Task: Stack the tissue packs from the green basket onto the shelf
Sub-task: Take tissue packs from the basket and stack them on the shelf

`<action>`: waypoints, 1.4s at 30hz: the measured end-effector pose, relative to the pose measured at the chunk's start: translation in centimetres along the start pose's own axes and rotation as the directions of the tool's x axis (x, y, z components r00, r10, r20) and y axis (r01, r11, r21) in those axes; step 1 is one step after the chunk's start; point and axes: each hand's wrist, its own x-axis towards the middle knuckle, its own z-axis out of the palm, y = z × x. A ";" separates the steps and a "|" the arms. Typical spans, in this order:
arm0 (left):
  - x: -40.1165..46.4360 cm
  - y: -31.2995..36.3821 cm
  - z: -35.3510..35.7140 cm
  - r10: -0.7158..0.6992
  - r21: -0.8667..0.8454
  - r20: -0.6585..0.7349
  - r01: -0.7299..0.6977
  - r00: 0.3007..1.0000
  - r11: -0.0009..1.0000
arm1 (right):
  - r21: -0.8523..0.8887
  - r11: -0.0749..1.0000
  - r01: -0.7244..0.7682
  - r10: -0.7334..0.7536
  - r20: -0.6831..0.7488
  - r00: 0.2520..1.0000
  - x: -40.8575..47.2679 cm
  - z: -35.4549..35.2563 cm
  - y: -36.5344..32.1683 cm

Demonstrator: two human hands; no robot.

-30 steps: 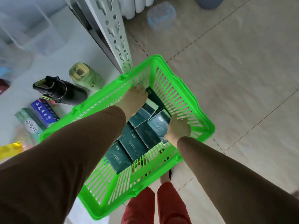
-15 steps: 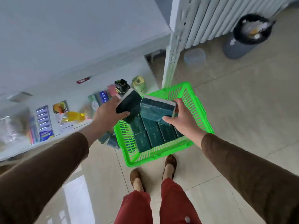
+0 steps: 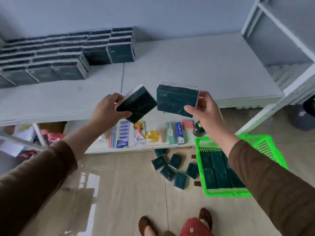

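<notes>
Both hands are raised in front of the white shelf (image 3: 187, 68), each gripping one dark green tissue pack. Left hand (image 3: 107, 109) pinches a tilted pack (image 3: 138, 104) by its near corner, thumb on its face. Right hand (image 3: 204, 108) clasps a second pack (image 3: 173, 99) by its right end, the pack jutting leftward. Stacked packs (image 3: 68, 51) sit at the shelf's back left. Below right, the green basket (image 3: 265, 145) on the floor holds more packs (image 3: 216, 169); loose packs (image 3: 172, 167) lie just beside it.

Pale wall (image 3: 153, 12) far. Glossy beige floor tiles (image 3: 127, 193) near, reflecting light. Grey bin (image 3: 305, 120), perhaps, far right, blurred.
</notes>
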 end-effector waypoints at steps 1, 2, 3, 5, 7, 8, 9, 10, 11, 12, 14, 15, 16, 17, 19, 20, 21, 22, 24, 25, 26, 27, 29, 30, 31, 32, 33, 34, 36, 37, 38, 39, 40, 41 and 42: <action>0.7 -1.1 -1.9 0.012 0.029 -0.027 -0.011 1.000 1.000 | 0.024 1.000 0.012 -0.012 -0.002 1.000 0.5 1.9 -0.6; 1.6 -2.2 -3.5 0.025 0.050 -0.048 -0.023 0.999 0.999 | 0.049 0.999 0.022 -0.022 -0.007 1.000 1.2 3.7 -1.1; 2.6 -3.1 -4.9 0.036 0.061 -0.064 -0.032 0.997 0.998 | 0.061 0.998 0.027 -0.027 -0.007 1.000 1.9 5.3 -1.6; 4.9 -4.8 -7.4 0.054 0.078 -0.082 -0.048 0.995 0.996 | 0.052 0.998 0.026 -0.027 0.010 1.000 3.5 8.0 -2.4; 7.3 -6.4 -9.2 0.074 0.112 -0.095 -0.064 0.993 0.992 | 0.029 0.999 0.024 -0.025 0.034 0.999 5.6 10.2 -2.9; 8.7 -7.1 -9.9 0.094 0.140 -0.103 -0.079 0.990 0.987 | 0.020 1.000 0.023 -0.024 0.036 0.999 6.8 11.1 -3.0; 10.1 -7.7 -10.5 0.119 0.172 -0.112 -0.099 0.987 0.980 | 0.014 1.000 0.022 -0.023 0.030 0.999 8.1 12.0 -3.0; 11.6 -8.3 -10.9 0.142 0.201 -0.118 -0.116 0.983 0.973 | 0.009 1.000 0.018 -0.018 0.022 1.000 9.5 12.8 -2.9; 13.1 -8.8 -11.2 0.157 0.227 -0.120 -0.127 0.980 0.966 | 0.003 1.000 0.012 -0.012 0.016 1.000 10.9 13.6 -2.8; 14.7 -9.3 -11.4 0.170 0.255 -0.123 -0.134 0.978 0.958 | -0.001 1.000 0.006 -0.006 0.013 1.000 12.4 14.3 -2.5; 17.8 -10.4 -11.7 0.192 0.321 -0.124 -0.144 0.973 0.936 | -0.009 1.000 -0.007 0.007 0.026 1.000 15.7 15.5 -1.7; 19.4 -10.9 -11.7 0.202 0.348 -0.120 -0.149 0.972 0.925 | -0.023 1.000 -0.010 0.011 0.035 0.999 17.4 16.0 -1.3; 20.8 -11.5 -11.6 0.214 0.369 -0.112 -0.159 0.970 0.916 | -0.051 0.999 -0.007 0.009 0.041 0.999 19.0 16.5 -0.9; 22.1 -12.0 -11.5 0.224 0.388 -0.098 -0.170 0.970 0.906 | -0.087 0.996 -0.001 0.005 0.047 0.999 20.7 17.0 -0.5; 24.5 -12.9 -11.2 0.235 0.429 -0.057 -0.189 0.970 0.883 | -0.142 0.990 -0.005 0.014 0.061 0.998 23.9 18.1 0.2; 25.6 -13.3 -11.0 0.240 0.449 -0.038 -0.198 0.970 0.871 | -0.159 0.987 -0.016 0.027 0.068 0.997 25.3 18.6 0.5; 26.5 -13.7 -10.9 0.244 0.465 -0.025 -0.205 0.969 0.861 | -0.171 0.985 -0.026 0.040 0.076 0.996 26.7 19.1 0.8; 27.4 -14.0 -10.8 0.243 0.478 -0.016 -0.206 0.970 0.854 | -0.180 0.983 -0.035 0.051 0.085 0.995 28.0 19.7 1.1; 29.0 -14.8 -10.9 0.228 0.491 -0.009 -0.194 0.974 0.849 | -0.204 0.978 -0.041 0.062 0.100 0.993 30.3 21.0 1.6; 29.6 -15.2 -11.0 0.219 0.490 -0.008 -0.187 0.976 0.852 | -0.219 0.975 -0.040 0.064 0.102 0.993 31.2 21.7 1.8; 30.0 -15.6 -11.2 0.216 0.487 -0.006 -0.185 0.976 0.854 | -0.234 0.971 -0.041 0.065 0.098 0.993 32.1 22.4 2.0; 30.4 -16.1 -11.4 0.218 0.490 -0.001 -0.190 0.976 0.851 | -0.251 0.967 -0.041 0.067 0.094 0.993 32.8 23.0 2.2; 30.9 -17.2 -11.6 0.233 0.525 0.024 -0.211 0.972 0.825 | -0.291 0.956 -0.035 0.064 0.091 0.994 34.0 24.0 2.7; 31.0 -17.7 -11.6 0.243 0.544 0.034 -0.222 0.969 0.809 | -0.312 0.950 -0.034 0.064 0.087 0.994 34.4 24.4 3.0; 31.0 -18.1 -11.6 0.255 0.556 0.038 -0.233 0.966 0.798 | -0.338 0.941 -0.034 0.063 0.076 0.995 34.6 24.8 3.4; 31.1 -18.5 -11.6 0.270 0.564 0.039 -0.245 0.962 0.789 | -0.369 0.929 -0.036 0.061 0.056 0.997 34.8 25.2 3.7; 31.2 -18.7 -11.6 0.288 0.569 0.039 -0.259 0.957 0.781 | -0.398 0.916 -0.044 0.061 0.030 0.998 34.9 25.6 3.9; 31.3 -18.9 -11.6 0.309 0.572 0.039 -0.275 0.950 0.773 | -0.413 0.909 -0.052 0.059 0.004 0.998 34.8 26.0 4.2; 31.7 -19.1 -11.6 0.347 0.583 0.039 -0.303 0.937 0.754 | -0.405 0.912 -0.066 0.048 -0.054 0.997 34.5 27.0 4.4; 32.0 -19.1 -11.6 0.357 0.590 0.043 -0.312 0.933 0.744 | -0.392 0.917 -0.075 0.039 -0.100 0.994 34.3 27.5 4.4; 32.2 -19.1 -11.6 0.361 0.598 0.050 -0.318 0.931 0.736 | -0.379 0.921 -0.087 0.031 -0.152 0.988 34.2 28.0 4.4; 32.3 -19.2 -11.6 0.364 0.605 0.057 -0.323 0.930 0.728 | -0.372 0.923 -0.100 0.026 -0.200 0.979 34.0 28.5 4.3; 32.4 -19.2 -11.6 0.368 0.613 0.063 -0.327 0.928 0.720 | -0.369 0.922 -0.115 0.028 -0.234 0.972 33.8 28.8 4.1; 32.3 -19.3 -11.5 0.371 0.623 0.067 -0.329 0.926 0.710 | -0.365 0.922 -0.131 0.037 -0.254 0.967 33.5 29.1 4.1; 32.2 -19.3 -11.5 0.375 0.635 0.067 -0.329 0.925 0.699 | -0.353 0.924 -0.145 0.050 -0.264 0.963 33.1 29.2 4.0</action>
